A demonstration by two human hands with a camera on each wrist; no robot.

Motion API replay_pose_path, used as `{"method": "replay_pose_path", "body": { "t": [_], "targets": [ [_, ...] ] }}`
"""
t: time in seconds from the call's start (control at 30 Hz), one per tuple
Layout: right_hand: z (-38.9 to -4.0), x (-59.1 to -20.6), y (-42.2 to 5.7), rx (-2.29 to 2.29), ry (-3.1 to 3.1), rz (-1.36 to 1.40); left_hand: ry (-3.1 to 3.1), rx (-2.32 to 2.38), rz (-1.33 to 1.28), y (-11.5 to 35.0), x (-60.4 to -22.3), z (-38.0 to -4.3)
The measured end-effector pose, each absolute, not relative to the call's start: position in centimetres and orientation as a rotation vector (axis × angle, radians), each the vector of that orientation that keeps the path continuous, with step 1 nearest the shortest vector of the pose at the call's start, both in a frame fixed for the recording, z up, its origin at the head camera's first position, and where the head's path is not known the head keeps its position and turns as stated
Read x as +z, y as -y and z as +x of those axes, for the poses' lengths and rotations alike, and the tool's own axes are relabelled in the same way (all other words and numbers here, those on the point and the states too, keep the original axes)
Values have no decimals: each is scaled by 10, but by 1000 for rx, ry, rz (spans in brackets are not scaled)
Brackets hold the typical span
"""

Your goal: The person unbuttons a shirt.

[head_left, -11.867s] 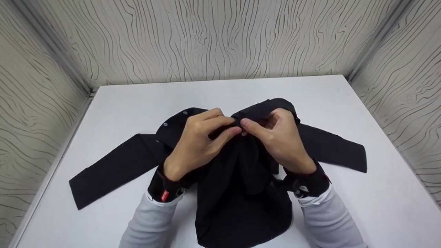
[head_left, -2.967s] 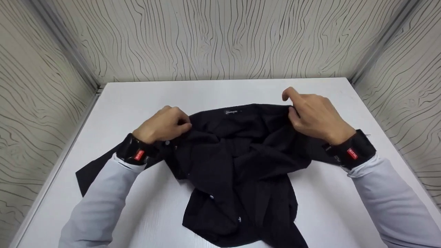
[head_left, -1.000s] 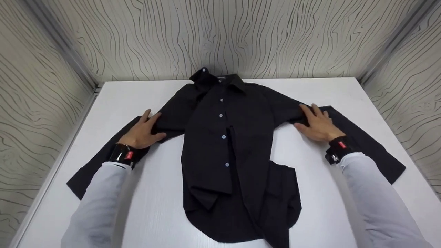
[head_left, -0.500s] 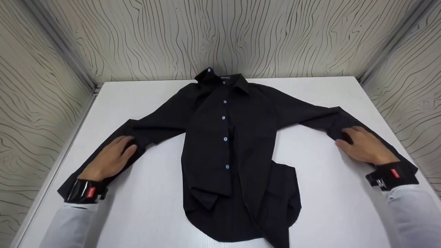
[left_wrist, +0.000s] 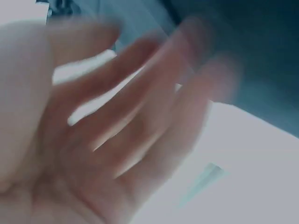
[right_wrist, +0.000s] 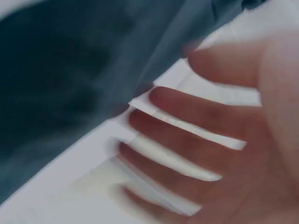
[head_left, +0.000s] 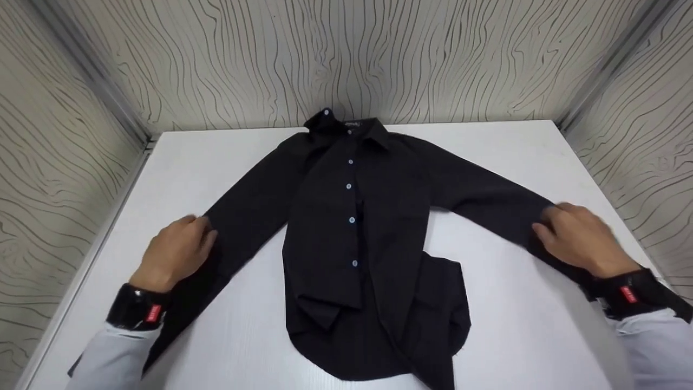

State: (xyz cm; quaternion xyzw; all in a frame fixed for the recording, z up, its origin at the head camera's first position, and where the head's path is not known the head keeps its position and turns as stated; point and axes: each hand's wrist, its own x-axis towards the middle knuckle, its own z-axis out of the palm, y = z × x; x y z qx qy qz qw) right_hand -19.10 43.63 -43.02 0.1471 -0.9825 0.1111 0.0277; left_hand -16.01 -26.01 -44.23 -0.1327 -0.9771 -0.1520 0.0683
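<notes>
A black long-sleeved button shirt (head_left: 395,216) lies front up, its collar near the table's far edge and left collar point raised. Its front has a line of pale buttons, and the hem is folded at the lower right. My left hand (head_left: 176,249) is over the left sleeve (head_left: 243,227), which runs down toward the lower left. Over the far part of the right sleeve (head_left: 487,200) is my right hand (head_left: 584,238). In the wrist views, the left fingers (left_wrist: 163,126) and right fingers (right_wrist: 187,107) are spread, loosely bent and blurred, with no cloth gripped.
The white table (head_left: 243,336) is bounded by a wood-grain patterned back wall (head_left: 216,65) and similar side walls. Grey metal posts (head_left: 92,76) stand at the corners. The shirt's lower hem reaches the near side of the view.
Earlier my hands pinched the collar area, then held the bunched shirt by its collar. Since then the shirt was laid flat. In the last half second both sleeves straightened out from their bends.
</notes>
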Motion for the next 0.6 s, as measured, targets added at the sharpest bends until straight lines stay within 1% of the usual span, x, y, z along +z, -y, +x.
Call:
{"method": "replay_pose_path", "body": {
  "t": [0.13, 0.23, 0.4, 0.6],
  "targets": [
    [-220, -446, -378, 566, 2868, 773, 2784, -498, -587, 218, -454, -203],
    [-248, -454, -340, 654, 2915, 864, 2891, -544, -693, 188, -461, -233],
    [-279, -464, -303, 637, 3173, 832, 3224, -563, -702, 159, -471, -267],
    [-304, -463, -300, 541, 3318, 705, 3350, -529, -598, 157, -468, -298]
  ]
}}
